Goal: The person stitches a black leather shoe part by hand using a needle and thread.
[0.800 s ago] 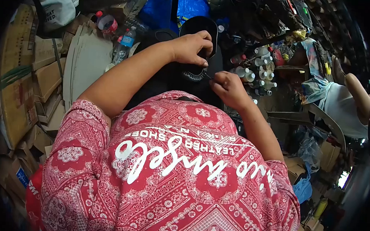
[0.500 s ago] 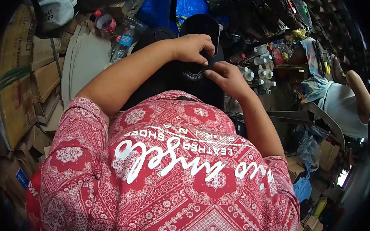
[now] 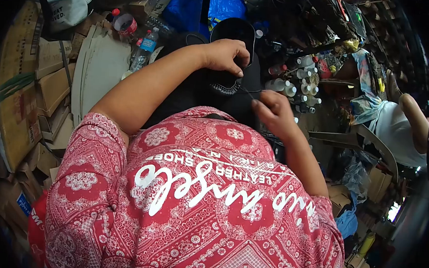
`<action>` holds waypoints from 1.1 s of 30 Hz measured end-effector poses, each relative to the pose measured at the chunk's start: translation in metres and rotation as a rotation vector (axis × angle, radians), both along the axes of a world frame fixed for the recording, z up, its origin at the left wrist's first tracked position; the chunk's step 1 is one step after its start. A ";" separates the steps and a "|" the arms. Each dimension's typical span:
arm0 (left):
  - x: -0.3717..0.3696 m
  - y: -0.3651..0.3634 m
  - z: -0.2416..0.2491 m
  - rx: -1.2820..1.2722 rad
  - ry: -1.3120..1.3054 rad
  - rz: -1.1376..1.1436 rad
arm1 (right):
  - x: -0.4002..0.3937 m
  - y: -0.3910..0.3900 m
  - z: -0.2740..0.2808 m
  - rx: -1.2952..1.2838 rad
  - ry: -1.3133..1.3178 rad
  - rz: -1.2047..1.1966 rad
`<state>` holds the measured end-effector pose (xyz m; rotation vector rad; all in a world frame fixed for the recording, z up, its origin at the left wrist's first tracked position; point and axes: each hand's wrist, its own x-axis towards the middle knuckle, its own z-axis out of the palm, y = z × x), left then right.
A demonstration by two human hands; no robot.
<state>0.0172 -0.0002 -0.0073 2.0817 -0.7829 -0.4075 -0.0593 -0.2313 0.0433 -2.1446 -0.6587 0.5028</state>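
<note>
A black shoe-like piece (image 3: 233,30) with a rounded, hollow end rests in my lap on dark cloth. Pale stitches (image 3: 225,89) run in a curve along its near edge. My left hand (image 3: 228,57) is bent over the piece, thumb and fingers closed on its side. To the right and slightly nearer, my right hand (image 3: 275,110) is pinched on a thin dark thread (image 3: 247,91) that stretches from the stitched edge. Anything else inside the right fist is hidden.
Plastic bottles (image 3: 145,48) and a pale curved board (image 3: 99,69) lie at left, beside cardboard boxes (image 3: 54,89). A blue bag (image 3: 226,6) is ahead. Several small bottles (image 3: 304,80) stand at right, near another person's arm (image 3: 414,118).
My right hand has moved right and toward my body, away from the stitched edge, and the thread now shows stretched between them. My left hand has stayed in place.
</note>
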 end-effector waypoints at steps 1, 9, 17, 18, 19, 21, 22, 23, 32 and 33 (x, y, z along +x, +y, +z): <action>0.002 0.002 -0.001 -0.026 0.009 -0.016 | -0.002 -0.008 0.010 0.029 0.030 -0.028; 0.011 0.008 0.006 -0.032 0.060 -0.157 | 0.006 0.003 0.004 -0.102 -0.110 -0.055; 0.010 0.008 0.018 0.044 0.108 -0.167 | 0.016 0.010 0.003 -0.234 -0.159 -0.044; 0.011 0.007 0.019 0.062 0.107 -0.174 | 0.016 0.010 0.004 -0.235 -0.158 -0.047; 0.011 0.006 0.018 0.062 0.107 -0.174 | 0.018 0.010 0.004 -0.235 -0.158 -0.047; 0.014 0.003 0.016 0.065 0.140 -0.179 | 0.020 0.010 0.004 -0.241 -0.212 -0.011; 0.014 0.002 0.016 0.065 0.139 -0.180 | 0.020 0.011 0.005 -0.242 -0.212 -0.011; 0.015 0.001 0.015 0.062 0.138 -0.177 | 0.020 0.012 0.007 -0.258 -0.216 -0.011; 0.016 0.003 0.010 0.052 0.144 -0.167 | 0.011 0.016 -0.004 -0.230 -0.258 -0.062; 0.016 0.003 0.008 0.046 0.138 -0.168 | 0.009 0.016 -0.007 -0.219 -0.269 -0.097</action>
